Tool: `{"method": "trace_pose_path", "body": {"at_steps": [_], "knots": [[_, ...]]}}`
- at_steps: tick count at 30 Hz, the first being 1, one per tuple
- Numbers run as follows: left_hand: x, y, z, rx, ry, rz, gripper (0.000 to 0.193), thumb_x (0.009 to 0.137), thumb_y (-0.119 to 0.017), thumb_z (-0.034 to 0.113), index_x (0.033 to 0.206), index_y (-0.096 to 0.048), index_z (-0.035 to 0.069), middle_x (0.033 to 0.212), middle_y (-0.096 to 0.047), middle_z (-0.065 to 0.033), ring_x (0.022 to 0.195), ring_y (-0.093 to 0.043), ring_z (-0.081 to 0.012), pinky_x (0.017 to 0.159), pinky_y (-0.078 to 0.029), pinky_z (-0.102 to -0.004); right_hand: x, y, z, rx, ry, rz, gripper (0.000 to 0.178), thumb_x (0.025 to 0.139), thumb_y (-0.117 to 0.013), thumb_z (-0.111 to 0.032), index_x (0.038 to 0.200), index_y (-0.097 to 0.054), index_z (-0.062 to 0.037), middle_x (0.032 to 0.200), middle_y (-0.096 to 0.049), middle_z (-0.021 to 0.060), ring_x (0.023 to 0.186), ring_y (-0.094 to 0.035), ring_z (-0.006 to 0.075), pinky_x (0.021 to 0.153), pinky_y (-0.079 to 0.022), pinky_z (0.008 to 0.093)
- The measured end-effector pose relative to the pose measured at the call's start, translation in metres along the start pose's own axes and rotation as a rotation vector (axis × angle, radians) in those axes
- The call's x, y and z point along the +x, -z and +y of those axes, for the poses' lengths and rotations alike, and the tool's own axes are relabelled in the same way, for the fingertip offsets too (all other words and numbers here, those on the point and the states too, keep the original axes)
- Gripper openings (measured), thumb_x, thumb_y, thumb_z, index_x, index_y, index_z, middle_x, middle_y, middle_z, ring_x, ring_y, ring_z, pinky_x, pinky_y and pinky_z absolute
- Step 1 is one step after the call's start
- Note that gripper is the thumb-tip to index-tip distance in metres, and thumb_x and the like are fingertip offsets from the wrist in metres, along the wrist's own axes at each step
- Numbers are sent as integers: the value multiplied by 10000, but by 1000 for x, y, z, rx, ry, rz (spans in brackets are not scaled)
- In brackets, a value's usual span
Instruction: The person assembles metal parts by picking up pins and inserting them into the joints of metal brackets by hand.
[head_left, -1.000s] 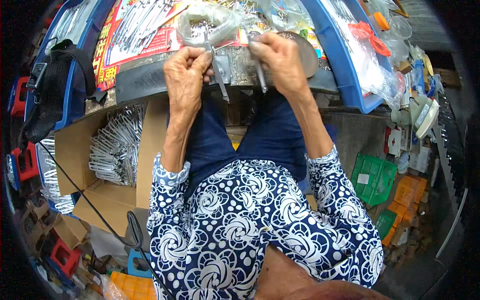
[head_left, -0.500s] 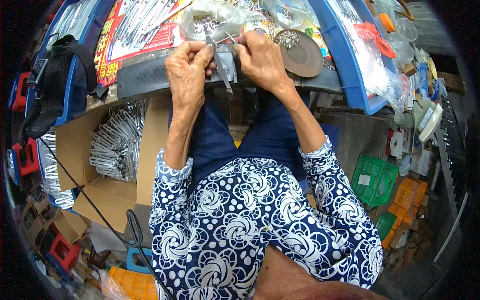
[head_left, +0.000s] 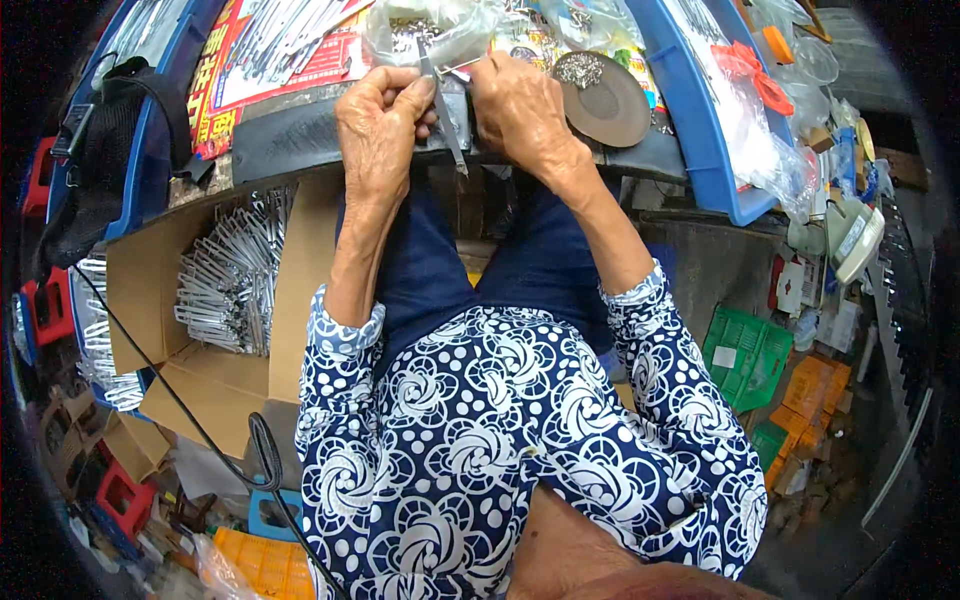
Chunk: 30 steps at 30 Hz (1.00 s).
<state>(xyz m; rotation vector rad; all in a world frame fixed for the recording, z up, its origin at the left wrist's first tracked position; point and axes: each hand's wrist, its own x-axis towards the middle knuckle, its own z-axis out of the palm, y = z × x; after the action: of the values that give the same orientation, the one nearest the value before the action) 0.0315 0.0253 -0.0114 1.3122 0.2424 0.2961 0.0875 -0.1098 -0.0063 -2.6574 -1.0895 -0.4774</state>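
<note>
At the front edge of the bench, my left hand [head_left: 380, 128] pinches a long, flat, narrow metal strip [head_left: 449, 128] between thumb and fingers. The strip slants, its lower end pointing toward my lap. My right hand [head_left: 527, 112] is closed on a thin metal rod [head_left: 461, 66], whose far end reaches the upper part of the strip; whether they touch I cannot tell. The back of that hand hides its fingertips. Just right of it lies a round brown dish [head_left: 612, 110] with a heap of small shiny metal pieces [head_left: 580, 70].
Clear plastic bags [head_left: 450, 35] and a pile of metal strips [head_left: 285, 35] lie beyond my hands. Blue trays stand at left [head_left: 150, 190] and right [head_left: 742, 205]. Below the bench at left, an open cardboard box [head_left: 287, 330] holds many metal parts [head_left: 225, 280].
My right hand has turned and shifted slightly upward with the thin rod. My left hand still holds the metal strip in nearly the same place.
</note>
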Motion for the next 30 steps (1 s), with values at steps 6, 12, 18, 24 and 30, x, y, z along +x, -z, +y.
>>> {"method": "trace_pose_path", "body": {"at_steps": [6, 12, 18, 24, 30], "knots": [[0, 1, 0, 13, -6, 2, 95, 766, -574, 46, 803, -569, -41, 642, -562, -35, 521, -498, -60, 445, -386, -171, -6, -9, 10, 206, -129, 61, 149, 698, -595, -102, 814, -542, -26, 772, -566, 133, 703, -565, 301, 606, -444, 381], [0, -1, 1, 32, -4, -3, 106, 770, -570, 50, 815, -568, -46, 641, -560, -32, 521, -493, -57, 449, -382, -170, -9, -3, 12, 296, -196, 34, 205, 699, -605, -122, 865, -569, -8, 777, -579, 140, 686, -574, 278, 621, -452, 348], [-1, -3, 0, 64, -3, -3, 118, 764, -575, 53, 821, -566, -50, 623, -554, -29, 513, -484, -54, 450, -376, -170, -10, 9, 10, 442, -306, 136, 213, 744, -580, -132, 902, -578, 11, 695, -568, 96, 614, -546, 158, 570, -435, 280], [-2, -3, 2, 37, -5, 17, 114, 759, -577, 51, 820, -567, -46, 626, -550, -23, 507, -476, -55, 449, -372, -172, -15, 15, -12, 960, -304, -34, 195, 827, -515, -141, 908, -572, 27, 677, -549, 7, 574, -447, 48, 505, -373, 197], [-4, -3, 2, 48, -27, 1, 107, 759, -576, 57, 807, -563, -38, 626, -539, -19, 513, -471, -56, 462, -375, -177, -9, 18, -21, 1162, -377, 66, 201, 847, -516, -175, 868, -567, 18, 606, -478, -35, 526, -391, 21, 448, -314, 167]]}}
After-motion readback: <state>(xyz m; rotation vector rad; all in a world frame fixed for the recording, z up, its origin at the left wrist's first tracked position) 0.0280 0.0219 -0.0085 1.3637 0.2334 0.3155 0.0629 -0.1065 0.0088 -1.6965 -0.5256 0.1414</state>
